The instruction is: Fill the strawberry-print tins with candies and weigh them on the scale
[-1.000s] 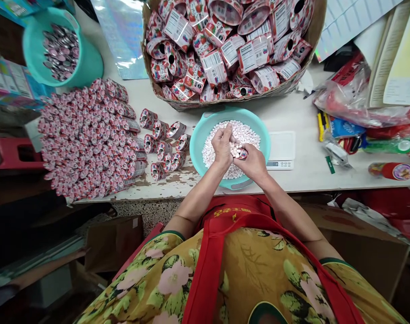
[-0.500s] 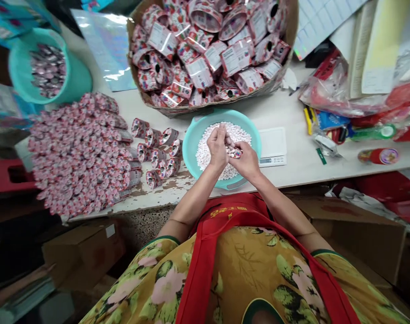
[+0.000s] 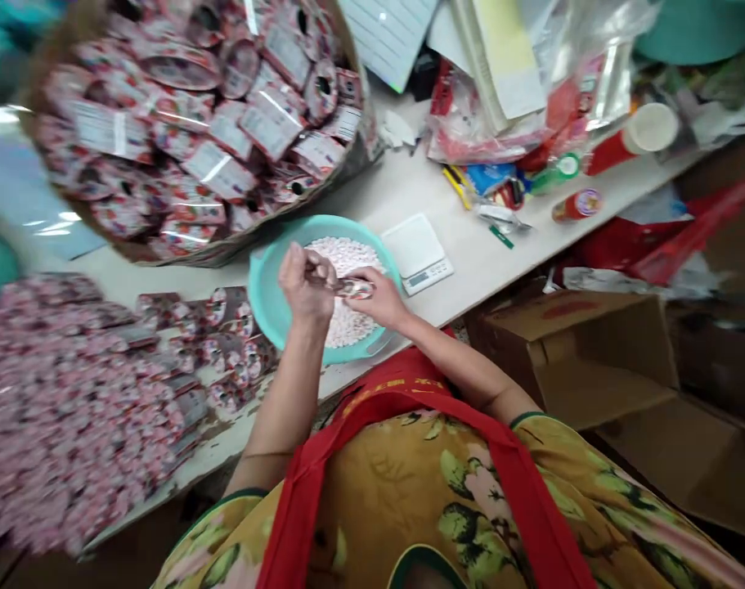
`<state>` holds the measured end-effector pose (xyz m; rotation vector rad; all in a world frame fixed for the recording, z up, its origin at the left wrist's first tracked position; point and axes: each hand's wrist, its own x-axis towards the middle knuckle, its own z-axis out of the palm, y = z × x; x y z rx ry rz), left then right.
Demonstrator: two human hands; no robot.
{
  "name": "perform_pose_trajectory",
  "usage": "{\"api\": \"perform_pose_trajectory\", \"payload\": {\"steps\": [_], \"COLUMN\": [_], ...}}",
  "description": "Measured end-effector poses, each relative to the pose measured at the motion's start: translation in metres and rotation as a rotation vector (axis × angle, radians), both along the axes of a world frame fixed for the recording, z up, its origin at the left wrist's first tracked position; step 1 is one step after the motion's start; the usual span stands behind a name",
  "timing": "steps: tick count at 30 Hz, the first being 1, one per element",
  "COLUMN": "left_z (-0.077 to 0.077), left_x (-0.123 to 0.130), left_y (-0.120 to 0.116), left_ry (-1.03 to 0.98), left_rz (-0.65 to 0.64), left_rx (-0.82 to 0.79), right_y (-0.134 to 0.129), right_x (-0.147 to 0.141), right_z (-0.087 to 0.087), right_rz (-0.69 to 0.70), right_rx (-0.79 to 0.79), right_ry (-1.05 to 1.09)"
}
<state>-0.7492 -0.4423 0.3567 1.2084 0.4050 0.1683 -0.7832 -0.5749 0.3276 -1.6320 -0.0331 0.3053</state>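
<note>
Head view: a brown open carton (image 3: 209, 245) of red-and-white printed packages (image 3: 218, 168) stands behind a round turquoise plastic basin (image 3: 265, 290) of small white pellets (image 3: 351, 327). Over the basin, the left hand (image 3: 307, 285) curls, contents too blurred to tell; the right hand (image 3: 381, 300) pinches 1 small printed pouch (image 3: 355, 288).

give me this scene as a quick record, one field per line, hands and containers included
right hand: holds a small printed pack
left hand: curled beside the pack; contents unclear
below right hand: turquoise basin of small white pieces
right of basin: white scale
beyond basin: carton heaped with printed wrappers
left of basin: loose group of packs, then a dense pile
</note>
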Motion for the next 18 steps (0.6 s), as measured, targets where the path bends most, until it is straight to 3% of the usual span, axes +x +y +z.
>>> {"api": "perform_pose_trajectory", "payload": {"steps": [3, 6, 9, 11, 13, 18], "left_z": [-0.032, -0.074, -0.103, -0.11, -0.109, -0.101], "left_x": [0.003, -0.004, -0.013, -0.017, -0.022, -0.044], "left_y": [0.031, 0.05, 0.038, 0.02, 0.006, -0.002], "left_ry": [0.066, 0.167, 0.237, 0.281, 0.303, 0.285], "left_rz": [0.023, -0.241, -0.457, -0.507, -0.587, -0.783], "left_rx": [0.223, 0.745, 1.135, 1.225, 1.263, 1.436], "right_y": [-0.019, -0.045, -0.073, -0.088, -0.098, -0.113], "right_x": [-0.001, 0.001, 0.012, 0.029, 0.049, 0.077], "right_z": [0.0, 0.007, 0.01, 0.005, -0.008, -0.045], "right_rz": [-0.065, -0.112, -0.281, -0.397, -0.417, -0.28], "right_rx": [0.053, 0.053, -0.034, -0.125, -0.201, -0.331], "right_ry": [-0.03, -0.014, -0.012, -0.049, -0.066, -0.033]}}
